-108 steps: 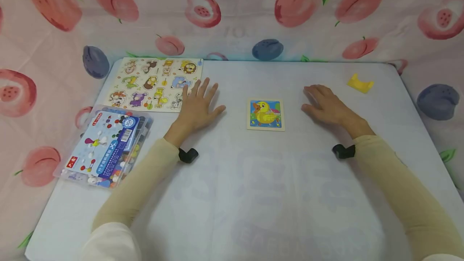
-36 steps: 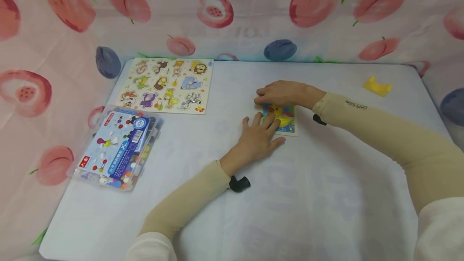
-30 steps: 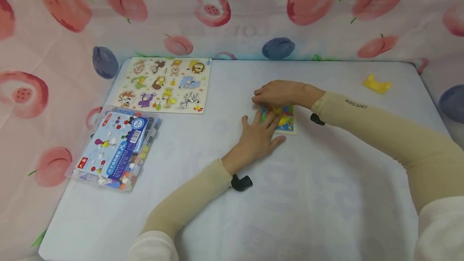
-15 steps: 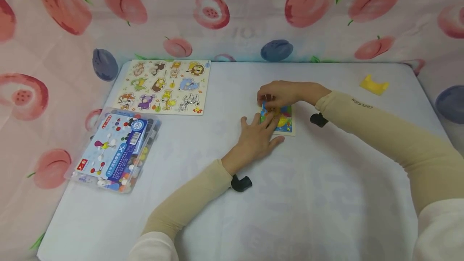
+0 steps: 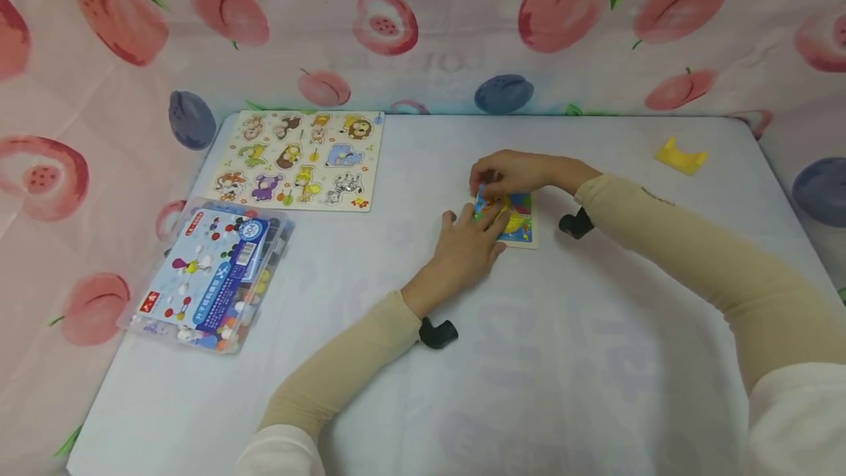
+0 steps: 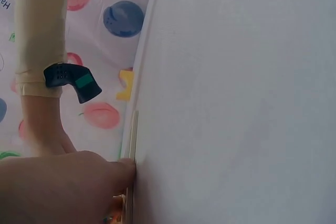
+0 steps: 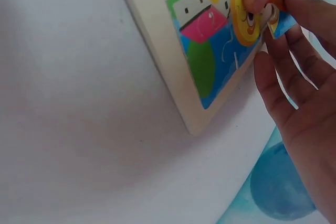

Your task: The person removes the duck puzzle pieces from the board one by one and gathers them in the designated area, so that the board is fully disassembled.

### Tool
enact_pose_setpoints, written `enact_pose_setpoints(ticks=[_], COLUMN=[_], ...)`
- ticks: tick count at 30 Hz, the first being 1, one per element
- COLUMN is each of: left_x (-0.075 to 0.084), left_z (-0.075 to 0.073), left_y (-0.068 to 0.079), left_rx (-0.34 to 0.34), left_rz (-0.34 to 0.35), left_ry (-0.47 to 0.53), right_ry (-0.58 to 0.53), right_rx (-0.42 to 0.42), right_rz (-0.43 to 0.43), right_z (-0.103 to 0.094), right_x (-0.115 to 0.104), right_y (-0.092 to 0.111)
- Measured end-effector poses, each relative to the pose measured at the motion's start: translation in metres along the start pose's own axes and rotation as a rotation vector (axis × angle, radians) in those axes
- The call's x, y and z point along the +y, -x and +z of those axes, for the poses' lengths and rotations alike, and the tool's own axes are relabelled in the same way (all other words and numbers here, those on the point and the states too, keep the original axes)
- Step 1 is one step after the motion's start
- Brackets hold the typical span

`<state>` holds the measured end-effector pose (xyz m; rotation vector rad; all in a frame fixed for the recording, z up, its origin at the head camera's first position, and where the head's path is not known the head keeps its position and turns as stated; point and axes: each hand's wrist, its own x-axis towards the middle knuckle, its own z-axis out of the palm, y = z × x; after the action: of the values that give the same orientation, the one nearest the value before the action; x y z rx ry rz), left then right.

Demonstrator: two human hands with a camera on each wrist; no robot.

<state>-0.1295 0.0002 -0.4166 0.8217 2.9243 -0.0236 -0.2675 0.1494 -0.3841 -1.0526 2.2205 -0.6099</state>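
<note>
The small square duck jigsaw puzzle (image 5: 522,231), in a pale wooden frame (image 7: 152,51), lies at the middle back of the table. My left hand (image 5: 463,250) has its fingertips on the picture, and its thumb (image 6: 122,174) bears on the frame's near edge. From the far left corner my right hand (image 5: 509,171) pinches a jigsaw piece (image 7: 285,26) with blue on it and part of the duck's face. In the right wrist view this piece tilts up out of the picture. Part of the duck is hidden under the hands.
At the back left lies a peg puzzle board (image 5: 297,160) with animals. A clear plastic box (image 5: 205,274) of coloured parts stands in front of it. A yellow bracket-like piece (image 5: 681,158) sits at the back right. Fruit-print cloth hangs behind the table.
Both hands have come in from the sides to the duck puzzle. My right fingers have pinched a corner piece and tilted it up. My left thumb has moved in against the frame.
</note>
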Motion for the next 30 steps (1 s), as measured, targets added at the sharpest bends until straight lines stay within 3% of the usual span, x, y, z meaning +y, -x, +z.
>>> enact_pose_setpoints(ticks=[10,16,20,30], left_x=[-0.001,0.003,0.002,-0.016], left_z=[0.003,0.004,0.007,0.019], left_y=[-0.002,-0.002,-0.003,0.000], left_rx=[0.071,0.065,0.066,0.128], left_rz=[0.001,-0.033,-0.046,0.044], left_ry=[-0.008,0.008,0.032,0.167], right_ry=[-0.070,-0.133,-0.187,-0.235], right_rx=[0.166,0.283,0.318,0.411], right_rz=[0.027,0.072,0.121,0.292], right_z=[-0.003,-0.005,-0.002,0.021], right_x=[0.010,0.028,0.037,0.059], right_y=[0.017,0.038,0.058,0.100])
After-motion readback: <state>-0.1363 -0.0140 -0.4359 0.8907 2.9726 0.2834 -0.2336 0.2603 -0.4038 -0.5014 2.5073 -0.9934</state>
